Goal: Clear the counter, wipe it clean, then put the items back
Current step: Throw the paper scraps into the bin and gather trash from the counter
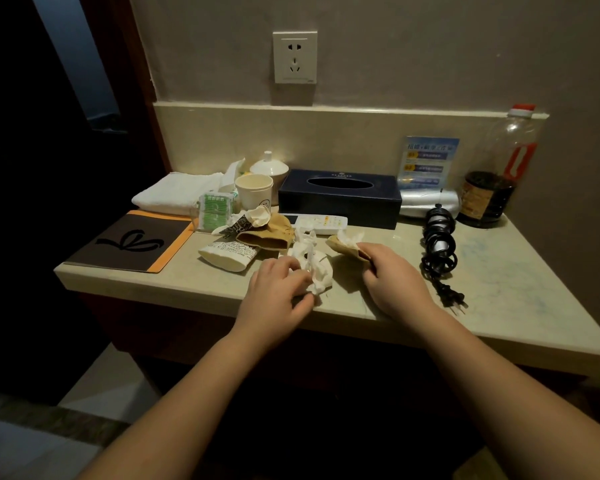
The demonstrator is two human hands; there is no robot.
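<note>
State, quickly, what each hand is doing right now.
Left hand: grip closed on the crumpled tissue.
Right hand: grip closed on the brown wrapper.

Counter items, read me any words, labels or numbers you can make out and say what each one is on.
None reads clearly.
Blue sign card: Chinese heading, too blurred.
Green packet: print too small.
Bottle label: illegible.
Tissue box: tiny logo, unreadable.
Folder: ribbon emblem, no words.

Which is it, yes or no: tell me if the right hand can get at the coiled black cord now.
Probably not yet: the right hand grips a brown wrapper. The coiled black cord lies uncovered just beside it.
</note>
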